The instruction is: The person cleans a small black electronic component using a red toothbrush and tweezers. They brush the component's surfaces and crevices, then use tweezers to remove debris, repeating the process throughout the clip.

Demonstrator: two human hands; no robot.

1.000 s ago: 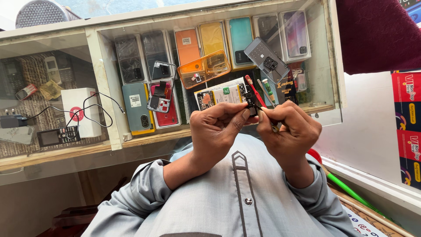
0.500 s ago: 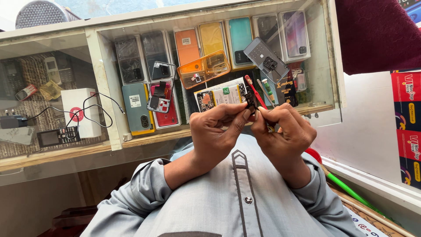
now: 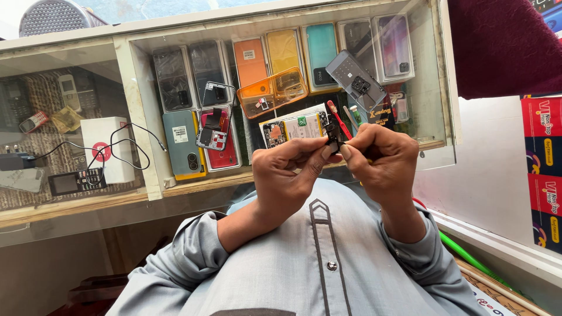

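Both hands pinch one small black part (image 3: 333, 136) between them, held up in front of the chest and above the grey shirt (image 3: 316, 257). Left hand (image 3: 287, 175): thumb and forefinger closed on the part's left side, remaining fingers curled into the palm. Right hand (image 3: 383, 161): fingertips closed on the part's right side, knuckles facing the camera; what lies inside the palm cannot be seen. Fingertips of the two hands touch or nearly touch at the part. Exact shape of the part is too small to make out. Behind the hands, a glass display counter (image 3: 140, 129) holds rows of phone back covers: orange (image 3: 250, 58), yellow (image 3: 283, 50), teal (image 3: 322, 50). An opened phone with its circuit board exposed (image 3: 295, 126) lies just behind the part, a red-handled brush (image 3: 338, 120) beside it. In the left compartment, a white box (image 3: 105, 146) with a black cable (image 3: 126, 143) across it.
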